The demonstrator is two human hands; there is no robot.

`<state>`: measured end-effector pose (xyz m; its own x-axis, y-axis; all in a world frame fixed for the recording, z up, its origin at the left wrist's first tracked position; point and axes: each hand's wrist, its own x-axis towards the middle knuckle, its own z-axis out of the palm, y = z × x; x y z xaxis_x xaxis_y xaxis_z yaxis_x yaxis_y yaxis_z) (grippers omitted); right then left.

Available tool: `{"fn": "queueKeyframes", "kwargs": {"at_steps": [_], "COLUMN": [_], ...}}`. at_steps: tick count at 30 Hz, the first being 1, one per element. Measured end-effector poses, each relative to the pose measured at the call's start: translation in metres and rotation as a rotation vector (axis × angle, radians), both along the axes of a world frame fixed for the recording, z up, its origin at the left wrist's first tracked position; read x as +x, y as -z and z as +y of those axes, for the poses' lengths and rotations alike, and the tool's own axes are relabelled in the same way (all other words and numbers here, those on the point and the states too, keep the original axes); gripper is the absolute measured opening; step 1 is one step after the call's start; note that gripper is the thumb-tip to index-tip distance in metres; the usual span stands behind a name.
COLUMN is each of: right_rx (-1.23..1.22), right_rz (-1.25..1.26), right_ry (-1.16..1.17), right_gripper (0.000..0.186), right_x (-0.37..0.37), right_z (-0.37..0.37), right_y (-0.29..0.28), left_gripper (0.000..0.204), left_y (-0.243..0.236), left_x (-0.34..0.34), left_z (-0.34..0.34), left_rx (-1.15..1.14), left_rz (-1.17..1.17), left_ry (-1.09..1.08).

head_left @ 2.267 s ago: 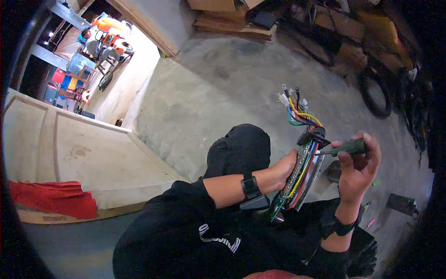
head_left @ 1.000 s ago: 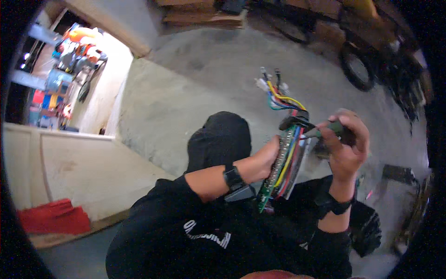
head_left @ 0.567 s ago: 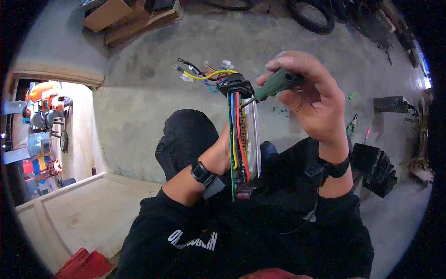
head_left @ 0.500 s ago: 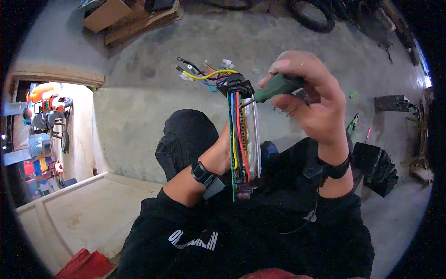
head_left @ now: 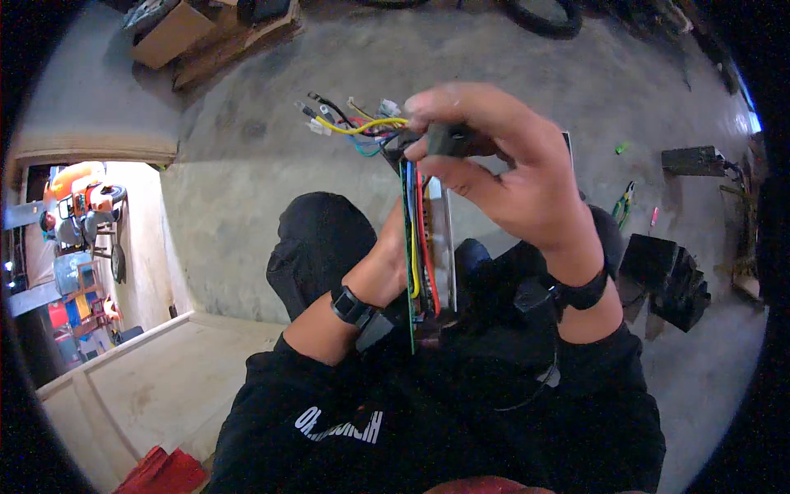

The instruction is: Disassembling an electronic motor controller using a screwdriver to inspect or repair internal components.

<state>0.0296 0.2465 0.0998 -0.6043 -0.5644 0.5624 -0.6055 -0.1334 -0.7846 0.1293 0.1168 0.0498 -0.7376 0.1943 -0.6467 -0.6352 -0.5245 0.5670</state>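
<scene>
A circuit board (head_left: 406, 288) with a metal heat sink (head_left: 444, 247) beside it stands on edge in front of my body. Red, blue and yellow wires run along it, and a bundle of loose wires (head_left: 350, 130) with ring terminals and white plugs leaves its far end. My left hand (head_left: 393, 259) supports the board from behind; its fingers are hidden. Over the far end, my right hand (head_left: 510, 160) pinches the dark green handle of a screwdriver (head_left: 449, 140). Fingers and handle hide the screwdriver's shaft and tip.
On the floor to my right lie green-handled pliers (head_left: 625, 206), a small pink object (head_left: 654, 216) and black blocky parts (head_left: 665, 280). A grey metal box (head_left: 690, 160) is farther right. Tyres (head_left: 543, 18) and a cardboard box (head_left: 174, 34) are at the far side. A pale panel (head_left: 156, 370) is at left.
My right hand has moved left and turned with the screwdriver, so it now covers the board's far end. My left hand keeps the board nearly in place.
</scene>
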Motion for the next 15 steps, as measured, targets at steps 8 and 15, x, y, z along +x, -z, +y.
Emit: {"fn": "queueKeyframes", "kwargs": {"at_steps": [8,15], "right_rx": [0.115,0.013], "right_rz": [-0.027,-0.305], "right_ry": [0.103,0.039], "right_gripper": [0.055,0.05], "right_x": [0.017,0.021], "right_z": [-0.007,0.011], "right_y": [-0.019,-0.008], "left_gripper": [0.036,0.049], "left_y": [0.033,0.036], "left_x": [0.006,0.004], "left_z": [-0.008,-0.001], "left_rx": [0.149,0.124], "left_rz": [-0.075,-0.194], "left_ry": [-0.154,-0.06]}}
